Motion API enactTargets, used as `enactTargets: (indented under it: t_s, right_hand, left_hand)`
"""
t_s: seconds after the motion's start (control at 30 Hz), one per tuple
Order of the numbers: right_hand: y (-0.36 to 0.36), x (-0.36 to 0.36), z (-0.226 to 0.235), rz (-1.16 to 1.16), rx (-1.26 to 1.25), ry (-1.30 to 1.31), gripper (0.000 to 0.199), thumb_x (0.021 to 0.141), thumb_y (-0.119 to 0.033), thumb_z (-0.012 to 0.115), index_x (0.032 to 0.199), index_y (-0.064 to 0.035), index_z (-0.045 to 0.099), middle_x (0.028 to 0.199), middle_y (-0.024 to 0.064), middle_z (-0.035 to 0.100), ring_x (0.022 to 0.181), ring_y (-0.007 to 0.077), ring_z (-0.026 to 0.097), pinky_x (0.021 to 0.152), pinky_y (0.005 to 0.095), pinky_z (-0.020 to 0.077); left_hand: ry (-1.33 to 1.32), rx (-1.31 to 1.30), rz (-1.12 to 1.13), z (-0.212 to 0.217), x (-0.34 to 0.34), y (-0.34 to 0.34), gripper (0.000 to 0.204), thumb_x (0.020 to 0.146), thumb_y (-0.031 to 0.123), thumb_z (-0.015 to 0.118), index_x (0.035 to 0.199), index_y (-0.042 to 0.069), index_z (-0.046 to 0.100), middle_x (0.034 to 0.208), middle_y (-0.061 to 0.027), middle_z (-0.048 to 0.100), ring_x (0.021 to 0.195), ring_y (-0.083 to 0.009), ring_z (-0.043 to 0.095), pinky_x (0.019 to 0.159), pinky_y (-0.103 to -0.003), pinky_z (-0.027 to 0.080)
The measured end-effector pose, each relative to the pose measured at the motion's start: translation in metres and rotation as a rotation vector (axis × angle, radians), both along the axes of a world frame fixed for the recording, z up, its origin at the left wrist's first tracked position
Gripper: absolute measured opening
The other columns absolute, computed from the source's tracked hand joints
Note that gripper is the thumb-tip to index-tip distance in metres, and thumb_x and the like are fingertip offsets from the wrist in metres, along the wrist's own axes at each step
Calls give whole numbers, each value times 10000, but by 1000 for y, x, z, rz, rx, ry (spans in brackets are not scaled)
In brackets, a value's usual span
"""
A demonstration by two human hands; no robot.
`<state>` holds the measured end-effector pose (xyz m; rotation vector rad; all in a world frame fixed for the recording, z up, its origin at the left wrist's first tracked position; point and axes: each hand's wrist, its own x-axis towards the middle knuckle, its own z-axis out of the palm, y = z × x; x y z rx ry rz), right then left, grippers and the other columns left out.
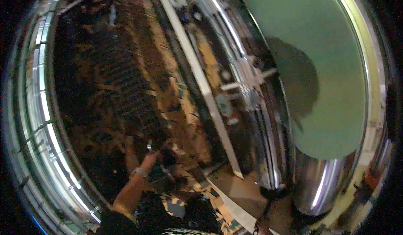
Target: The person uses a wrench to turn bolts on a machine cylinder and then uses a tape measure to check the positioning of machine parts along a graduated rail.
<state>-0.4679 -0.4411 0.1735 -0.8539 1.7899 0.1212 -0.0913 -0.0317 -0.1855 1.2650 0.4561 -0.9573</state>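
My left hand [149,161] reaches out over the dark, scrap-covered bed at the lower left, with a light band [140,172] around the wrist. Its fingers look closed, and a small shiny metal piece [149,145] shows just beyond them. Blur and poor light hide whether the hand grips that piece. Beside the hand, a skin-toned shape [131,153] stands upright, too dim to identify. At the bottom edge, right of my body, a brownish blurred patch [262,226] may be my right hand; its fingers cannot be made out.
Torn brown scraps [184,105] lie along a long pale bar [201,79]. To the right are shiny metal rollers [260,121] and a large green round surface [336,109] bearing a dark shadow. Bright metal rails [46,100] curve along the left. Cardboard-like pieces [226,214] litter the area near my body.
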Motion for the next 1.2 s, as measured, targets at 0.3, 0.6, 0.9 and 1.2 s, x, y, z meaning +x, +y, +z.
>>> enactTargets:
  t_s: [0.3, 0.6, 0.9, 1.2]
  right_hand:
    - [-29, -52, 14, -47, 124, -187, 422, 819, -465, 414, 845, -50, 486, 639, 36, 405, 492, 168, 357, 468, 331, 287]
    - [47, 66, 33, 105, -206, 305, 394, 850, -367, 484, 658, -23, 474, 458, -14, 275, 362, 103, 261, 343, 258, 202]
    - [50, 80, 28, 151, -126, 367, 337, 842, -335, 468, 703, -29, 497, 453, -7, 330, 360, 107, 304, 337, 254, 221]
    - [55, 89, 24, 61, -108, 185, 307, 845, -292, 443, 683, -33, 473, 452, -32, 282, 349, 83, 262, 324, 224, 201]
  left_hand:
    - [-233, 230, -188, -138, -111, -1, 410, 807, 365, 526, 999, 4, 547, 623, -110, 540, 580, -182, 510, 514, -306, 419]
    - [289, 128, -94, -148, -153, 1, 380, 810, 371, 522, 934, 14, 564, 626, -98, 541, 574, -179, 507, 518, -307, 415]
    - [344, 225, -93, -150, -153, 43, 363, 812, 377, 518, 869, 24, 581, 628, -85, 542, 568, -175, 503, 521, -308, 410]
    - [340, 249, -102, -153, -154, 45, 359, 815, 383, 513, 804, 35, 598, 631, -73, 543, 562, -171, 500, 524, -308, 405]
